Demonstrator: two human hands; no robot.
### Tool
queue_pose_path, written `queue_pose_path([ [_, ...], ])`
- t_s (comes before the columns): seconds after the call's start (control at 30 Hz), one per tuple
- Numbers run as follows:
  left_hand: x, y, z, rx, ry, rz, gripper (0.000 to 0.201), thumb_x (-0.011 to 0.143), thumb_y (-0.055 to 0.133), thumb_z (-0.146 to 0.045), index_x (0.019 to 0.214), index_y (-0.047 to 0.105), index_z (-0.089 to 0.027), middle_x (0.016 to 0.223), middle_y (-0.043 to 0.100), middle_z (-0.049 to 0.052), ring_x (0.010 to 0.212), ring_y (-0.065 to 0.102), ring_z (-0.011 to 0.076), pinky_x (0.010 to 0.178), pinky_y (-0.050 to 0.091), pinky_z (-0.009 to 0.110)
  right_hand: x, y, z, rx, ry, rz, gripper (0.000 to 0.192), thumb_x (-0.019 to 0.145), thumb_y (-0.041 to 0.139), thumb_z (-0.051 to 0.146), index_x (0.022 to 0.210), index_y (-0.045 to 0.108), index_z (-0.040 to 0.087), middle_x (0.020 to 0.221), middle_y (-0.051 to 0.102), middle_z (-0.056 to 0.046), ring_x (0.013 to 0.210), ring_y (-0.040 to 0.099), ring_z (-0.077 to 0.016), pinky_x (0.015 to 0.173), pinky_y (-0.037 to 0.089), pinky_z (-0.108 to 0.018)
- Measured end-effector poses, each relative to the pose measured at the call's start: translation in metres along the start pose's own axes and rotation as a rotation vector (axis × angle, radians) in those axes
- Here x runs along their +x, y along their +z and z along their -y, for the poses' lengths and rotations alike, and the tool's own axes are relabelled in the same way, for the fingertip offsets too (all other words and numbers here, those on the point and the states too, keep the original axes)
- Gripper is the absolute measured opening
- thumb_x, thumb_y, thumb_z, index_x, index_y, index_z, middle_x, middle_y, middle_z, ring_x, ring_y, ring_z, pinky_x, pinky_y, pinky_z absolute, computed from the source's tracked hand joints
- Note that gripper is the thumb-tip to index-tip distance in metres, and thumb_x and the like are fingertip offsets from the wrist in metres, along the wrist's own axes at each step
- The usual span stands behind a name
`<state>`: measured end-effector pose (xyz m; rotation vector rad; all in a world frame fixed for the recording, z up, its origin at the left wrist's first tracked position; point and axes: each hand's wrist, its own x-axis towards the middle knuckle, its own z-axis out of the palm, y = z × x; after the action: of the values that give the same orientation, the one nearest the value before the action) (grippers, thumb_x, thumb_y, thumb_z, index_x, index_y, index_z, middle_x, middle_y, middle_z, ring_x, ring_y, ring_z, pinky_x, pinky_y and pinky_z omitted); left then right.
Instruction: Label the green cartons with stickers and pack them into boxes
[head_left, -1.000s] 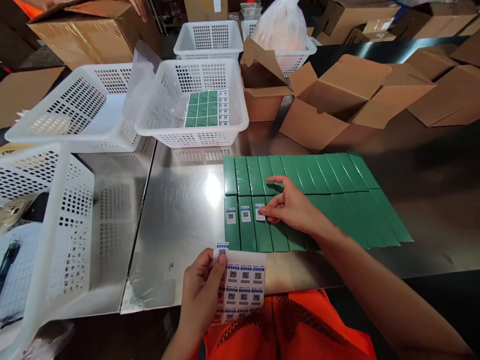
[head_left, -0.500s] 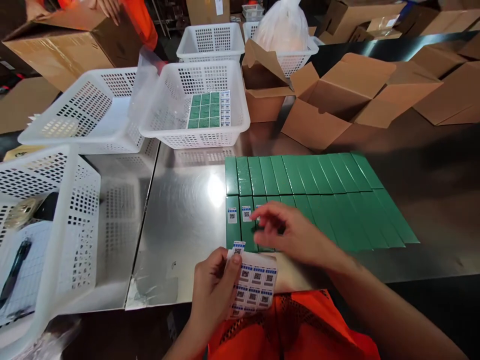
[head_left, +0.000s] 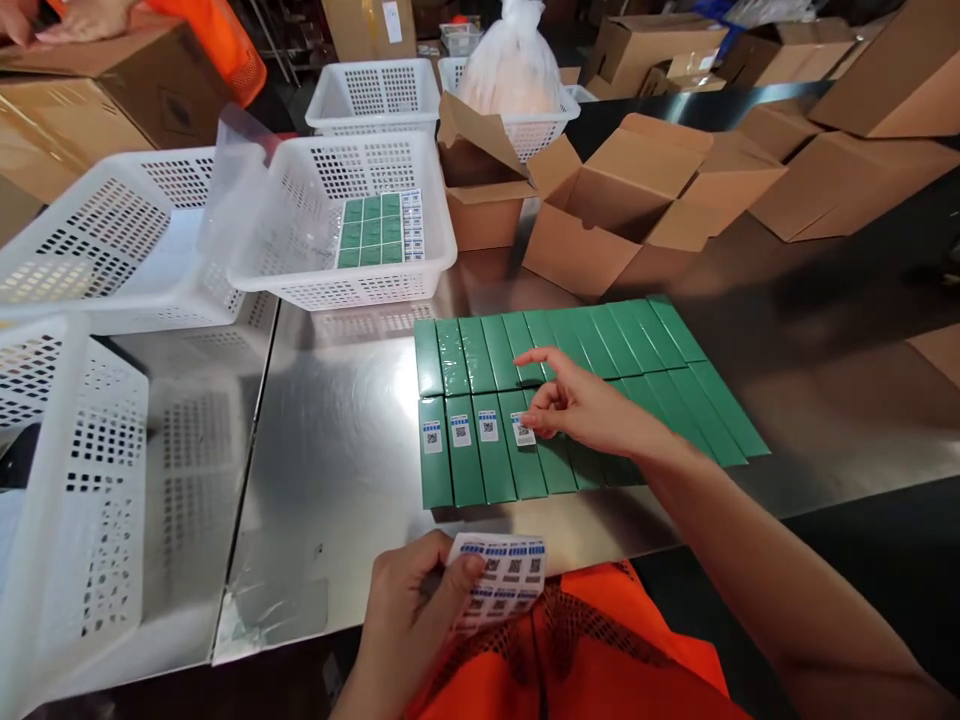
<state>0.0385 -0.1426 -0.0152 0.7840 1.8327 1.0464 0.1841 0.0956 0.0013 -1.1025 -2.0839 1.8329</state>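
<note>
Green boxes (head_left: 480, 455), long axes pointing away, label-end near.

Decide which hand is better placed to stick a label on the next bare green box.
Right, probably. The right hand rests on the green boxes beside the newest label, fingers free, while the left hand holds the label sheet.

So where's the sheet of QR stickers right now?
The sticker sheet is low in the head view, pinched in the left hand at the near table edge, just in front of the rows of green boxes.
</note>
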Motion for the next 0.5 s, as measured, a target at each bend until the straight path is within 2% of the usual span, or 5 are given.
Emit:
queue_pose_path([
  [0.1,-0.001,-0.001,0.000,0.003,-0.019,-0.008,0.047,0.082,0.062,-0.057,0.058,0.058,-0.017,0.052,0.052,0.000,0.052,0.043,0.0119,0.050,0.029,0.022,0.008,0.004,-0.004,-0.046,0.036,-0.008,0.052,0.078,0.072,0.028,0.114,0.035,0.026,0.066,0.066,0.006,0.060,0.061,-0.0165,0.063,0.049,-0.031],
  [0.27,-0.002,-0.004,0.000,0.022,-0.042,-0.032,0.048,0.082,0.061,-0.059,0.058,0.056,-0.017,0.052,0.051,-0.001,0.053,0.043,0.0117,0.051,0.030,0.021,0.016,0.008,-0.003,-0.219,0.087,-0.076,0.049,0.077,0.071,0.026,0.110,0.035,0.026,0.064,0.064,0.007,0.059,0.063,-0.0176,0.061,0.047,-0.030],
  [0.4,0.001,-0.004,-0.002,0.007,-0.032,-0.064,0.048,0.081,0.061,-0.059,0.057,0.054,-0.017,0.053,0.051,-0.002,0.053,0.043,0.0116,0.051,0.030,0.022,0.016,0.008,0.003,-0.567,0.094,-0.219,0.052,0.068,0.081,0.032,0.106,0.046,0.024,0.064,0.059,0.006,0.063,0.059,-0.0192,0.058,0.040,-0.030],
  [0.47,0.002,-0.003,-0.002,-0.008,-0.036,-0.094,0.048,0.081,0.062,-0.059,0.058,0.054,-0.017,0.053,0.049,-0.002,0.053,0.042,0.0115,0.051,0.030,0.022,0.007,0.012,0.005,-0.606,0.024,-0.282,0.047,0.067,0.083,0.039,0.101,0.055,0.023,0.070,0.058,0.003,0.065,0.056,-0.0183,0.058,0.039,-0.030],
  [0.5,0.003,-0.002,-0.002,-0.020,-0.042,-0.114,0.049,0.081,0.062,-0.059,0.058,0.054,-0.017,0.053,0.049,-0.002,0.053,0.042,0.0115,0.051,0.030,0.022,0.001,0.016,0.006,-0.546,-0.027,-0.282,0.043,0.069,0.082,0.042,0.099,0.058,0.023,0.074,0.059,0.002,0.066,0.055,-0.0174,0.059,0.041,-0.030],
])
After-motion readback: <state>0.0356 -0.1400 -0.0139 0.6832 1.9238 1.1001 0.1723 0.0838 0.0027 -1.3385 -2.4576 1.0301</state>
